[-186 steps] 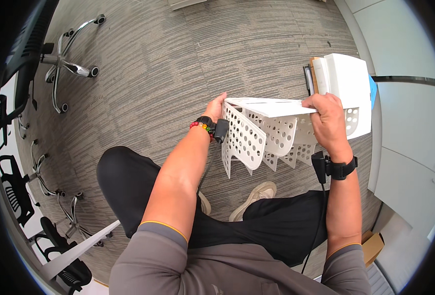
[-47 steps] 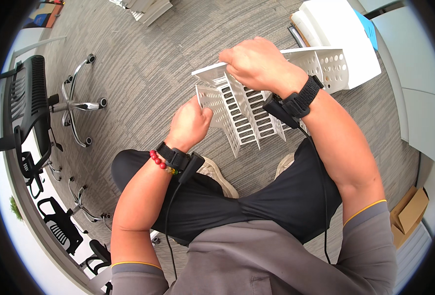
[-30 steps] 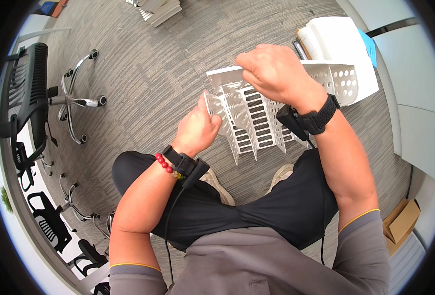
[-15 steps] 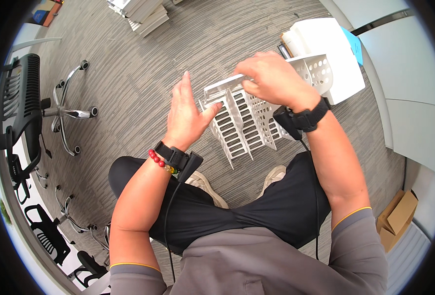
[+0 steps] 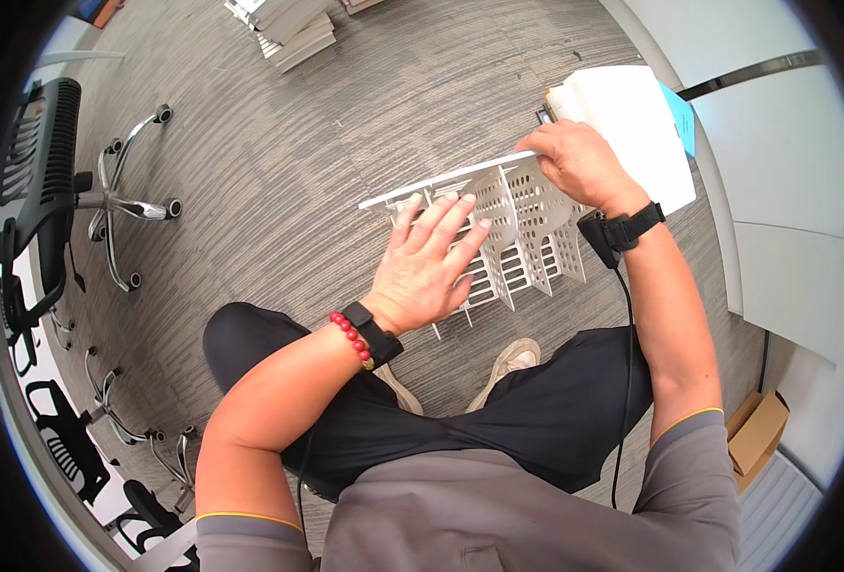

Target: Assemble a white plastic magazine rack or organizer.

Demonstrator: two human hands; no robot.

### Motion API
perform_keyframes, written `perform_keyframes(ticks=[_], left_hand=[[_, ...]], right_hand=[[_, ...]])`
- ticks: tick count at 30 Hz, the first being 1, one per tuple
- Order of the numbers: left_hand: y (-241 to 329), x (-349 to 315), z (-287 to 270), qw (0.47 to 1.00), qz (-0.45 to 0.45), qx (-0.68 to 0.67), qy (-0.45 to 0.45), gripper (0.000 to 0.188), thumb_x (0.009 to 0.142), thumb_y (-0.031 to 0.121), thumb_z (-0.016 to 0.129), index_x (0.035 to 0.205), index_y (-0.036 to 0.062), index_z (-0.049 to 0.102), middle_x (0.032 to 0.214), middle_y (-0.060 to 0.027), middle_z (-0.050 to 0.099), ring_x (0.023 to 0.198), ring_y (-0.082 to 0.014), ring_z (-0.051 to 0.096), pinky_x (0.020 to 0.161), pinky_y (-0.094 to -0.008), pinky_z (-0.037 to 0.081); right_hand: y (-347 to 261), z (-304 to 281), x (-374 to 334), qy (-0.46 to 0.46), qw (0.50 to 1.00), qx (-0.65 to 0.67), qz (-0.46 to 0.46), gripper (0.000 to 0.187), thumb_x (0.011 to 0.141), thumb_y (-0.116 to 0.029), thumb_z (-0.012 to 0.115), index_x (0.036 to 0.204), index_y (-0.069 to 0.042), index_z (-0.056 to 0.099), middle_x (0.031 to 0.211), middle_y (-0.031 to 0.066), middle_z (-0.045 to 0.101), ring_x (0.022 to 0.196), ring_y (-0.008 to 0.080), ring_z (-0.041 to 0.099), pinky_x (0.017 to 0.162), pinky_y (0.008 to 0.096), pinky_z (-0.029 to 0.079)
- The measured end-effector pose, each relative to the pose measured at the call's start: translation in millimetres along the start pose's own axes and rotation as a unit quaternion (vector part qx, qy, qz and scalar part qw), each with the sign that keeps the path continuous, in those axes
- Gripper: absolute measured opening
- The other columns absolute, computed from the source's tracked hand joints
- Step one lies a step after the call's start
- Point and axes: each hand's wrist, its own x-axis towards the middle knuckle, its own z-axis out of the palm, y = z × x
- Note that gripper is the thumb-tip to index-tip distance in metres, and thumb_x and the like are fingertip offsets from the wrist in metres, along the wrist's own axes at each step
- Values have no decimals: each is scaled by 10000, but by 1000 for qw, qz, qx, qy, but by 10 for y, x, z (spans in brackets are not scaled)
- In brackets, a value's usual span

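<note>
A white plastic file rack (image 5: 528,212) stands on the carpet in front of my feet. It has perforated upright dividers, a slotted base and a long rail along its far top edge. My right hand (image 5: 584,167) grips the far right corner, with its fingers curled over the edge. Spread flat, my left hand (image 5: 424,267) lies over the left half of the rack and hides part of the dividers. Its fingertips come close to the far rail; whether they press on it is hard to see.
White paper or folders with a blue sheet (image 5: 679,119) lie beyond my right hand. A stack of books (image 5: 298,43) is at the far edge. On the left is a wheeled office chair (image 5: 112,200); pale cabinets (image 5: 789,153) and a cardboard box (image 5: 757,439) line the right.
The rack has turned and its far rail now runs straight across the dividers. My left hand moved right over the rack; my right hand shifted right to the corner.
</note>
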Motion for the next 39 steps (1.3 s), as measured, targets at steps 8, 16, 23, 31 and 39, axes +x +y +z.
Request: perform_keyframes(ticks=[8,16,23,31,39], left_hand=[[15,-3,90,994,6,92,-52,764,820,438,733,1463,77,533,1617,-92,375,1528,-310,271,1254,-553,183],[5,-17,25,996,3,71,-55,761,810,403,757,1467,96,524,1610,-95,380,1504,-320,299,1245,-566,212],[-8,-64,5,996,-8,64,-65,722,831,395,737,1467,122,531,1607,-93,392,1528,-328,266,1255,-564,187],[11,-79,-25,995,-11,71,-72,705,850,438,709,1460,122,550,1616,-92,386,1551,-323,225,1278,-551,86],[66,-114,-93,997,-17,34,-69,803,849,431,716,1526,88,453,1650,-161,304,1547,-356,222,1261,-574,105]], right_hand=[[-5,-126,111,96,994,-17,-50,54,804,-62,640,794,-83,591,711,87,616,772,334,634,714,459,519],[-217,-591,170,136,989,-16,-58,73,769,-39,640,752,-79,582,670,94,586,704,335,592,643,454,487],[-337,-938,207,143,986,-36,-77,49,771,-23,614,775,-70,604,674,91,579,699,316,565,650,446,463],[-464,-1353,234,123,992,-7,-39,94,790,8,559,827,-32,637,690,113,570,689,308,534,646,421,449],[-427,-1426,200,112,994,5,-14,162,796,63,526,880,-6,646,700,117,531,680,277,517,631,386,435]])
